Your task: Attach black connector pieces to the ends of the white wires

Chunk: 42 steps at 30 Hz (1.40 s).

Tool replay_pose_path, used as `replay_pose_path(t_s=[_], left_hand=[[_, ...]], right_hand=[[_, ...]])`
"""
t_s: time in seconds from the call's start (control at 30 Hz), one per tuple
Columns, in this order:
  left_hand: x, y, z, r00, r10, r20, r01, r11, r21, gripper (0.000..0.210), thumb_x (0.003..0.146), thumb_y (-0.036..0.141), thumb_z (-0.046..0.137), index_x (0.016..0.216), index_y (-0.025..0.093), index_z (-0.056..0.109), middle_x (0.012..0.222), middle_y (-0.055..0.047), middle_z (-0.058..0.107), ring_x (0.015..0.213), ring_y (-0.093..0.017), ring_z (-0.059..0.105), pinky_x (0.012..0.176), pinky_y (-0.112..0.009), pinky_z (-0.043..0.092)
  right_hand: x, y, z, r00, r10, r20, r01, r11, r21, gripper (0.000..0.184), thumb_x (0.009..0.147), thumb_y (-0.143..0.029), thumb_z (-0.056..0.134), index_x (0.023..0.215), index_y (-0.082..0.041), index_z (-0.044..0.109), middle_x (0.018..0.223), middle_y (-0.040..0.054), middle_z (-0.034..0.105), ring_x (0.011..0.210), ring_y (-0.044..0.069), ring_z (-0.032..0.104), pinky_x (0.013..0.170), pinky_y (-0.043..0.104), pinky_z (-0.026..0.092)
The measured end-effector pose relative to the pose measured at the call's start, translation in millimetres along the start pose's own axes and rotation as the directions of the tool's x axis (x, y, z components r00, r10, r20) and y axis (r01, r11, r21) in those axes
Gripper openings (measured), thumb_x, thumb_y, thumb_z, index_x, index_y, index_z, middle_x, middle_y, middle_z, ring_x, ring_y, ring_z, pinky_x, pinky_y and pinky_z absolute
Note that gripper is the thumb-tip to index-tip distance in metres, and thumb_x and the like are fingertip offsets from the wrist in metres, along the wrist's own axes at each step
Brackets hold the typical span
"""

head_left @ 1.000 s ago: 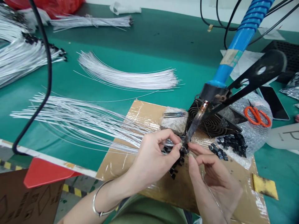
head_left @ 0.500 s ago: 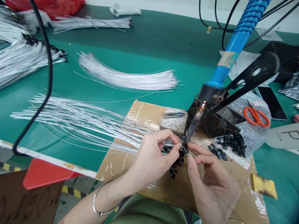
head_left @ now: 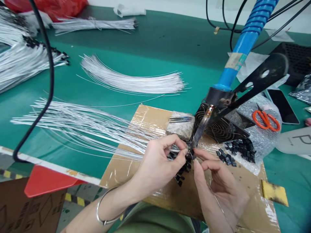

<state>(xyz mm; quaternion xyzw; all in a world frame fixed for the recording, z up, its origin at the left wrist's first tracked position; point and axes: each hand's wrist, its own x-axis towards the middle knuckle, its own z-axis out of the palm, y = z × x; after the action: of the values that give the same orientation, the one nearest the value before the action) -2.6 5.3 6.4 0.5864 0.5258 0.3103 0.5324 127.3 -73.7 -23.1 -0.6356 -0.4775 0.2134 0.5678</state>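
Note:
My left hand (head_left: 162, 165) is closed in a pinch on a white wire, whose end is largely hidden by the fingertips, just below the tip of a soldering iron (head_left: 250, 34). The blue-handled iron is held tip-down by a black metal bracket (head_left: 257, 77). Opposite, my right hand (head_left: 218, 184) pinches thin silvery solder wire (head_left: 220, 207); it trails across the palm, and its front end curves up to the iron's tip. White wires (head_left: 97, 126) run leftward from beneath my left hand. Small black connectors (head_left: 179, 178) lie below the fingertips.
Beneath the hands lies cardboard (head_left: 145, 119) with a grey block (head_left: 178, 129) bearing thin rods. A black fan (head_left: 216, 127), orange scissors (head_left: 266, 120), loose black connectors (head_left: 243, 150) and a yellow sponge (head_left: 274, 193) are rightward. Another wire bundle (head_left: 136, 79) lies behind; a black cable (head_left: 50, 64) hangs left.
My right hand has shifted very slightly left, with the solder still at the iron's tip. My left hand keeps its pinch; the whole view has drifted a little.

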Motion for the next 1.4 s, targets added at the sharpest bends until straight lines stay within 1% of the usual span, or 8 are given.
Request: replay_pose_path(t_s=[0.23, 0.43, 0.57, 0.73, 0.87, 1.13, 1.3, 1.4], left_hand=[[1.9, -0.8, 2.5, 1.000, 0.009, -0.003, -0.009, 1.000, 0.012, 0.010, 0.081, 0.024, 0.065, 0.073, 0.018, 0.069, 0.079, -0.004, 0.075, 0.072, -0.018, 0.065, 0.062, -0.029, 0.043], [-0.8, 0.0, 1.8, 1.000, 0.011, -0.015, -0.011, 1.000, 0.024, 0.012, 0.082, 0.026, 0.065, 0.076, 0.017, 0.071, 0.081, -0.006, 0.076, 0.075, -0.020, 0.067, 0.063, -0.030, 0.044], [-1.9, 0.6, 1.9, 1.000, 0.021, -0.017, -0.021, 0.999, 0.027, 0.012, 0.082, 0.025, 0.065, 0.075, 0.017, 0.071, 0.079, -0.005, 0.076, 0.071, -0.018, 0.066, 0.061, -0.029, 0.043], [-0.7, -0.9, 2.5, 0.999, 0.034, -0.030, -0.033, 0.999, 0.031, 0.011, 0.082, 0.023, 0.064, 0.074, 0.018, 0.070, 0.078, -0.004, 0.076, 0.068, -0.016, 0.064, 0.059, -0.028, 0.042], [-1.6, -1.4, 2.5, 0.999, 0.019, -0.026, -0.019, 1.000, 0.024, 0.012, 0.082, 0.024, 0.064, 0.075, 0.018, 0.070, 0.080, -0.005, 0.076, 0.072, -0.018, 0.066, 0.061, -0.029, 0.045], [-1.8, 1.3, 1.4, 1.000, 0.013, -0.026, -0.012, 1.000, 0.028, 0.012, 0.082, 0.026, 0.065, 0.075, 0.018, 0.071, 0.080, -0.006, 0.076, 0.074, -0.020, 0.066, 0.062, -0.031, 0.044], [-1.6, -1.5, 2.1, 1.000, 0.001, -0.014, -0.001, 0.999, 0.036, 0.012, 0.082, 0.026, 0.064, 0.075, 0.018, 0.071, 0.079, -0.005, 0.076, 0.066, -0.017, 0.059, 0.060, -0.030, 0.041], [-2.2, -3.9, 3.3, 1.000, 0.001, -0.020, -0.001, 0.999, 0.039, 0.012, 0.081, 0.025, 0.064, 0.076, 0.017, 0.071, 0.080, -0.004, 0.076, 0.067, -0.017, 0.060, 0.060, -0.029, 0.042]], right_hand=[[-0.7, 2.0, 1.4, 0.999, -0.024, -0.026, 0.024, 1.000, -0.001, 0.015, 0.094, -0.023, 0.076, 0.080, -0.022, 0.069, 0.110, 0.0110, 0.084, 0.101, 0.024, 0.081, 0.092, 0.036, 0.065], [-1.6, 2.3, 1.6, 0.999, -0.038, -0.020, 0.038, 0.999, 0.000, 0.014, 0.094, -0.021, 0.076, 0.081, -0.022, 0.070, 0.109, 0.0115, 0.083, 0.102, 0.025, 0.081, 0.091, 0.037, 0.066], [-1.5, 1.8, 1.6, 0.999, -0.034, -0.014, 0.034, 0.999, -0.005, 0.015, 0.094, -0.023, 0.076, 0.080, -0.021, 0.070, 0.109, 0.0125, 0.083, 0.102, 0.025, 0.081, 0.091, 0.037, 0.066], [-1.6, 0.4, 4.0, 0.998, -0.036, -0.042, 0.036, 0.999, 0.008, 0.016, 0.094, -0.023, 0.076, 0.080, -0.021, 0.070, 0.107, 0.0125, 0.084, 0.099, 0.025, 0.081, 0.090, 0.038, 0.067], [-1.8, 0.1, 5.5, 0.998, -0.030, -0.057, 0.030, 1.000, 0.008, 0.017, 0.094, -0.023, 0.077, 0.079, -0.021, 0.070, 0.107, 0.0121, 0.083, 0.098, 0.025, 0.081, 0.089, 0.038, 0.066], [-1.2, 1.0, 4.4, 0.998, -0.058, -0.034, 0.058, 0.998, -0.001, 0.014, 0.094, -0.021, 0.076, 0.081, -0.021, 0.070, 0.107, 0.0113, 0.083, 0.098, 0.024, 0.081, 0.089, 0.036, 0.066], [-1.5, 2.6, 4.1, 0.998, -0.064, -0.028, 0.064, 0.998, -0.001, 0.015, 0.094, -0.019, 0.076, 0.081, -0.021, 0.069, 0.106, 0.0105, 0.083, 0.099, 0.024, 0.081, 0.092, 0.035, 0.065], [-1.9, 3.7, 3.8, 0.998, -0.067, -0.022, 0.067, 0.998, 0.001, 0.015, 0.094, -0.018, 0.075, 0.081, -0.021, 0.069, 0.106, 0.0108, 0.083, 0.100, 0.023, 0.081, 0.091, 0.034, 0.065]])
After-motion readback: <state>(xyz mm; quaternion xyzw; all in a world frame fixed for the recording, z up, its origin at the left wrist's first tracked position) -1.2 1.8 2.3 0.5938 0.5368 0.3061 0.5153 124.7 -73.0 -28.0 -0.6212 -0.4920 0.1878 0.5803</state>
